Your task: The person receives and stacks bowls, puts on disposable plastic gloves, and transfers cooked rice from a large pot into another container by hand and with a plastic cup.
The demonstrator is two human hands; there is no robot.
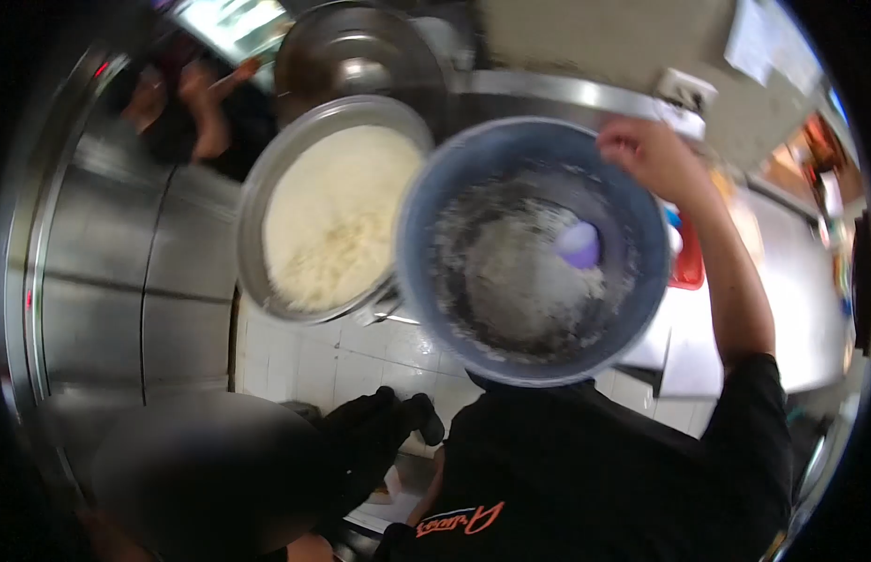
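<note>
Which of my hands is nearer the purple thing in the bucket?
Right, as far as visible: the right hand is at the bucket rim, above and right of the purple thing; left hand unseen.

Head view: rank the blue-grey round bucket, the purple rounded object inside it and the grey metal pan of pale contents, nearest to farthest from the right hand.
1. Blue-grey bucket: right hand at its rim.
2. Purple object: inside it, right of centre.
3. Metal pan: farthest, left of the bucket.

Room above bucket, pot alongside
</note>
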